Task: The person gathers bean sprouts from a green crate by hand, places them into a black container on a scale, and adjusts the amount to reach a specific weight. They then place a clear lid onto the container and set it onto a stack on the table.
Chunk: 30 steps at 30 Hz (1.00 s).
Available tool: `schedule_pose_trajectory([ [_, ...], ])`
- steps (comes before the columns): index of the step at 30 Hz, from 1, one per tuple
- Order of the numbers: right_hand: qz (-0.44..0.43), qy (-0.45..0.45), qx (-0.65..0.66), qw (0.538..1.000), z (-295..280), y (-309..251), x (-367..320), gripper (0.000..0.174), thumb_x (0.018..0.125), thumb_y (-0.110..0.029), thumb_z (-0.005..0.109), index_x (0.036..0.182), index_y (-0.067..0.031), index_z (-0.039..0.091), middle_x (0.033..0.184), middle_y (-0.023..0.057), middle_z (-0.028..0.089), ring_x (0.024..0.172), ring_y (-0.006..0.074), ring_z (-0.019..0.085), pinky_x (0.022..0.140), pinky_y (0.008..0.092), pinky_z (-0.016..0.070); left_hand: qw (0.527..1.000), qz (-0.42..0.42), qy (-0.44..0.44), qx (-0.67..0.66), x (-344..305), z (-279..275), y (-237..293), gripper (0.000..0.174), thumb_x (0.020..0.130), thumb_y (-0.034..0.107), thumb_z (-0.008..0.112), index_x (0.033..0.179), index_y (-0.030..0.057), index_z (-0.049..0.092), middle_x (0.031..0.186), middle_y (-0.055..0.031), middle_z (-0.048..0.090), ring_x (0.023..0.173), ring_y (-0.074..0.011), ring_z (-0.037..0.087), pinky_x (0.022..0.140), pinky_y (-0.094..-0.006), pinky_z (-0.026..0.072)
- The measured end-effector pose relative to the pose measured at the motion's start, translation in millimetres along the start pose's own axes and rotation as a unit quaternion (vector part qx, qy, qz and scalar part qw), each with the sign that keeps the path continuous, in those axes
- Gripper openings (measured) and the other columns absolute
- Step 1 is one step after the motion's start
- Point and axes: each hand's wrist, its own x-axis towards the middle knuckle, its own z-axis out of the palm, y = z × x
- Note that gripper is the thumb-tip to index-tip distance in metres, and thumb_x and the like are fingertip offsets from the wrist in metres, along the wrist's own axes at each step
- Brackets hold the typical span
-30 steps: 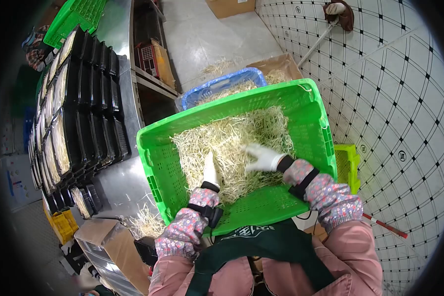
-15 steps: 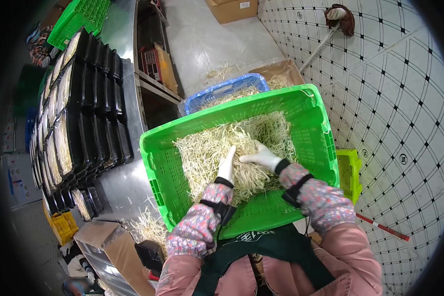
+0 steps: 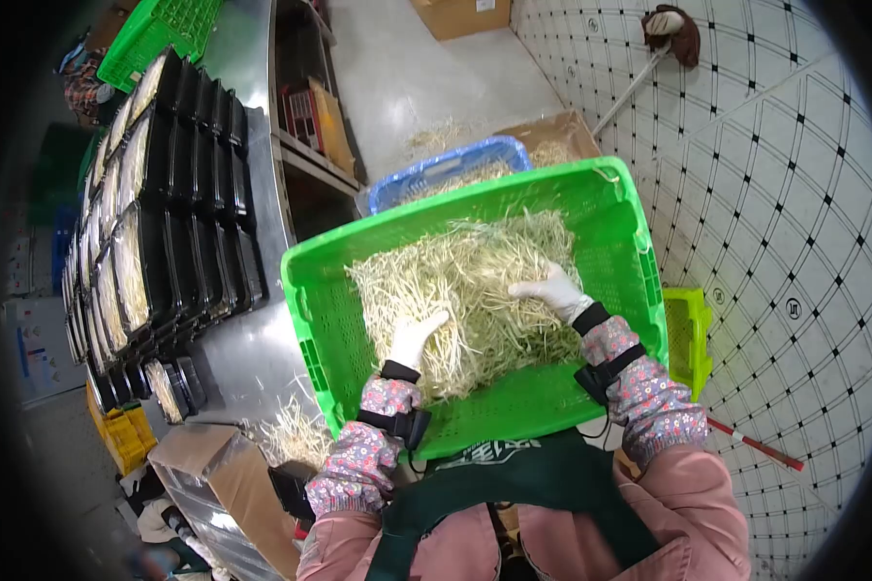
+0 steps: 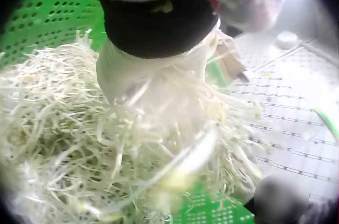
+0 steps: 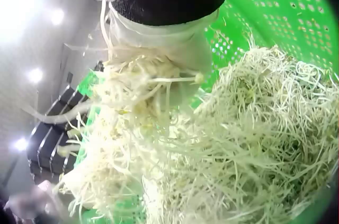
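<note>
A heap of pale bean sprouts (image 3: 465, 261) fills much of a green perforated crate (image 3: 601, 194) in the head view. My white-gloved left hand (image 3: 414, 339) is at the left front of the heap, thumb straight, its other fingers buried under sprouts. Farther right, my gloved right hand (image 3: 554, 290) reaches into the heap with its thumb extended over the strands. Sprouts lie across the left palm (image 4: 159, 91) in the left wrist view. Likewise, strands cover the right palm (image 5: 169, 75) in the right wrist view, hiding the fingers.
Stacked black trays of sprouts (image 3: 170, 213) stand on the metal table (image 3: 262, 339) at left. Loose sprouts (image 3: 295, 436) and a cardboard box (image 3: 228, 489) are near its front end. A blue basket (image 3: 446, 165) sits beyond the crate; a yellow-green crate (image 3: 685, 339) is at right.
Half a second ago both hands were close together around a clump mid-crate. Now they are apart, left hand lower left, right hand farther right, and the heap between them is spread.
</note>
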Motion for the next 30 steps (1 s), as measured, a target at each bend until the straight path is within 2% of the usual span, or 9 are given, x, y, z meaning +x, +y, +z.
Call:
schedule_pose_trajectory([
  [3,0.031,-0.020,-0.160,0.986,-6.1,43.4,24.8,0.062,0.074,-0.018,0.081,0.125,0.0033,0.053,0.113,0.0106,0.065,0.100,0.0202,0.061,0.093,0.0320,0.0471,0.995,-0.043,0.074,0.050,30.8,-59.2,-89.9,0.033,0.081,0.009,0.073,0.110,-0.0048,0.066,0.101,-0.0087,0.070,0.091,-0.0136,0.064,0.081,-0.0299,0.0510],
  [4,-0.046,0.037,-0.250,0.966,8.5,30.3,16.1,0.058,0.075,-0.019,0.080,0.122,0.0032,0.055,0.111,0.0107,0.066,0.099,0.0200,0.062,0.092,0.0324,0.0471,0.997,-0.002,0.073,0.032,13.4,-42.3,-48.0,0.033,0.081,0.011,0.073,0.109,-0.0052,0.066,0.099,-0.0084,0.070,0.090,-0.0140,0.064,0.081,-0.0297,0.0509],
  [7,0.008,-0.010,-0.044,0.999,2.7,39.8,23.0,0.048,0.078,-0.012,0.077,0.120,0.0008,0.057,0.107,0.0070,0.067,0.090,0.0148,0.064,0.085,0.0305,0.0505,0.989,-0.060,0.047,0.124,-1.0,-54.8,-24.2,0.053,0.080,0.017,0.075,0.125,-0.0061,0.057,0.107,-0.0098,0.068,0.096,-0.0187,0.063,0.089,-0.0314,0.0479],
  [12,0.037,0.010,-0.062,0.997,10.4,46.7,15.0,0.048,0.075,-0.008,0.079,0.117,0.0016,0.058,0.107,0.0083,0.066,0.094,0.0175,0.062,0.087,0.0311,0.0499,0.999,-0.009,0.041,0.024,3.7,-79.6,-45.3,0.054,0.080,0.016,0.072,0.125,-0.0073,0.053,0.116,-0.0113,0.063,0.103,-0.0188,0.056,0.094,-0.0303,0.0417],
  [13,0.033,-0.010,-0.153,0.988,8.7,52.8,16.4,0.049,0.077,-0.014,0.078,0.118,0.0016,0.058,0.109,0.0097,0.066,0.097,0.0188,0.062,0.089,0.0322,0.0486,0.986,-0.128,0.099,0.038,3.1,-91.0,-60.0,0.045,0.080,0.015,0.070,0.118,-0.0055,0.058,0.108,-0.0090,0.064,0.095,-0.0184,0.057,0.087,-0.0302,0.0449],
  [16,0.036,0.014,-0.267,0.963,-4.9,39.8,33.7,0.050,0.081,-0.023,0.074,0.122,0.0007,0.057,0.116,0.0138,0.064,0.106,0.0235,0.060,0.095,0.0348,0.0460,0.990,-0.093,0.109,0.021,9.0,-102.2,-64.6,0.033,0.079,0.014,0.069,0.106,-0.0031,0.061,0.094,-0.0071,0.064,0.079,-0.0158,0.057,0.071,-0.0302,0.0473],
  [22,0.159,0.160,-0.317,0.921,1.5,51.7,66.5,0.095,0.081,-0.063,0.059,0.145,0.0015,0.031,0.148,0.0230,0.034,0.138,0.0355,0.033,0.110,0.0402,0.0336,0.974,0.039,0.223,0.000,74.1,-79.1,-133.9,0.064,0.083,0.024,0.075,0.134,-0.0018,0.047,0.112,-0.0121,0.065,0.101,-0.0170,0.060,0.087,-0.0266,0.0472],
  [25,0.085,0.059,-0.479,0.872,73.7,44.3,50.3,0.089,0.073,-0.047,0.074,0.140,-0.0002,0.039,0.140,0.0266,0.043,0.126,0.0388,0.046,0.107,0.0411,0.0378,0.975,-0.113,0.188,-0.047,52.3,-6.0,-67.3,0.072,0.079,0.030,0.078,0.135,-0.0031,0.045,0.120,-0.0151,0.062,0.109,-0.0233,0.058,0.094,-0.0320,0.0448],
  [30,-0.027,-0.142,-0.231,0.962,64.4,67.0,55.2,0.086,0.074,-0.041,0.078,0.141,-0.0029,0.040,0.139,0.0214,0.047,0.129,0.0305,0.046,0.107,0.0372,0.0369,0.994,-0.007,0.111,-0.012,26.8,-31.8,-37.7,0.063,0.087,0.027,0.071,0.134,-0.0063,0.046,0.131,-0.0166,0.054,0.118,-0.0201,0.051,0.101,-0.0315,0.0392],
])
